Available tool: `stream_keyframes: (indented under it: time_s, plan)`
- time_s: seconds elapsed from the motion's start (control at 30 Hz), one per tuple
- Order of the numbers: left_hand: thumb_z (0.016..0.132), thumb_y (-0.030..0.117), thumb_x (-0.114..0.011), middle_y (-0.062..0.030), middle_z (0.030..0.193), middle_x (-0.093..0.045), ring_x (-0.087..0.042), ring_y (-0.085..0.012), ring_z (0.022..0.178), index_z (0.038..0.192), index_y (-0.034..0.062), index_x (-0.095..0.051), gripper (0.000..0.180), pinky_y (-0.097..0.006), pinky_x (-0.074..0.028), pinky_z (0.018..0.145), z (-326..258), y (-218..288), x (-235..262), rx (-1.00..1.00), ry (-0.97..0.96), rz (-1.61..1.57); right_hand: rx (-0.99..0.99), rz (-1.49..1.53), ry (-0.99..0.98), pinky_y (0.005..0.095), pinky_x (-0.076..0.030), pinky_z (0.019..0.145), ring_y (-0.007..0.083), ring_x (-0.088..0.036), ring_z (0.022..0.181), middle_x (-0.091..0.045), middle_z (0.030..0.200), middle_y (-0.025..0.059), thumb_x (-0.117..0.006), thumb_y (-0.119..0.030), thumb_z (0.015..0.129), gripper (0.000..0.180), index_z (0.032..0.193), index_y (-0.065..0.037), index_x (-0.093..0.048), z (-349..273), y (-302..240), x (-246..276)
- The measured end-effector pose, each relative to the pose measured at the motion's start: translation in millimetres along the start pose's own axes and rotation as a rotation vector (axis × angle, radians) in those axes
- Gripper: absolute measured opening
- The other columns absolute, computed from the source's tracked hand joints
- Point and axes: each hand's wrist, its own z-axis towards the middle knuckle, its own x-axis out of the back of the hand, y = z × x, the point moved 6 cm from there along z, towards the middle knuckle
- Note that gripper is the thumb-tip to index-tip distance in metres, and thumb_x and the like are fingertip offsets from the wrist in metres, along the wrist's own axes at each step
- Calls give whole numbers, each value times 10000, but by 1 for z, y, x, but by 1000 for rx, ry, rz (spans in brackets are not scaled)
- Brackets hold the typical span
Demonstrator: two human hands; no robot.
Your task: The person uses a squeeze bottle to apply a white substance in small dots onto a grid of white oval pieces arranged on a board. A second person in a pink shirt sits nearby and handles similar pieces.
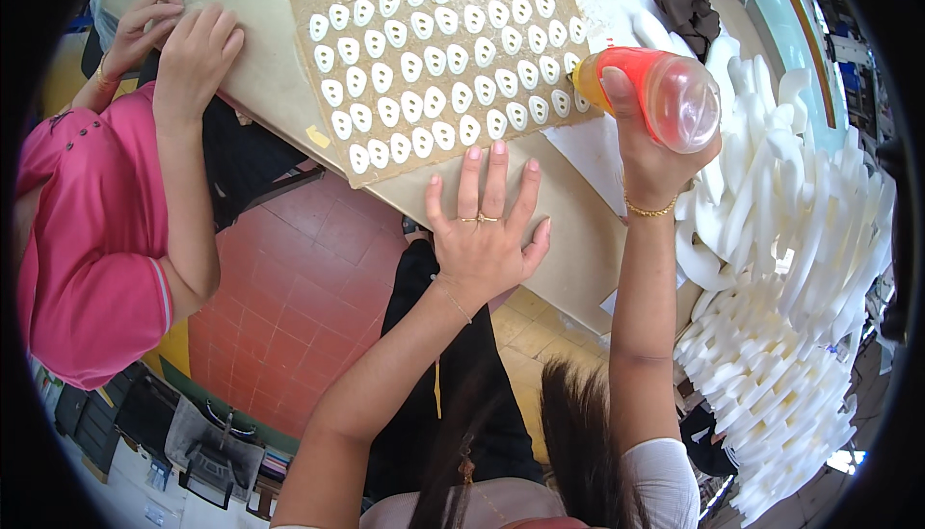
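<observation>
1. Red floor tiles [279, 356] show at 8 o'clock, beside a beige table [255, 42] that runs from 11 o'clock toward 4.
2. At 12 o'clock lies a brown board [323, 158] bearing rows of white rounded pieces [411, 67], each with small marks at its centre.
3. At 2 o'clock the right hand [655, 144] is wrapped around a red-banded bottle [665, 91], tilted with its yellowish end toward the board's right edge; I cannot tell whether its tip touches a piece.
4. Near the dial's centre, the left hand [487, 240] is spread and grasps nothing, fingertips at the board's near edge.
5. White curved strips [771, 269] pile up around 3 o'clock.
6. At 9 o'clock sits a person in pink [101, 250].
</observation>
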Motion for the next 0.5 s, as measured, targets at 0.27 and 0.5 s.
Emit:
stream_keyframes:
  time_s: [0.27, 0.5]
  plan:
    - [803, 473, -555, -145, 1471, -344, -271, -333, 1364, 1343, 203, -513, 605, -580, -173, 1061, 0, 1, 0, -2, 1, -3, 142, -124, -5, 246, -477, 536, 136, -613, 612, -637, 743, 33, -908, -240, 612, 368, 803, -31, -672, 16, 1, -11]
    - [792, 470, -570, -144, 1475, -338, -263, -333, 1368, 1345, 207, -511, 615, -579, -176, 1059, -1, 1, -1, 2, -1, -6, -150, 40, -3, 254, -518, 667, 115, -635, 701, -691, 828, 36, -869, -268, 697, 378, 883, -5, -670, 25, 9, -7]
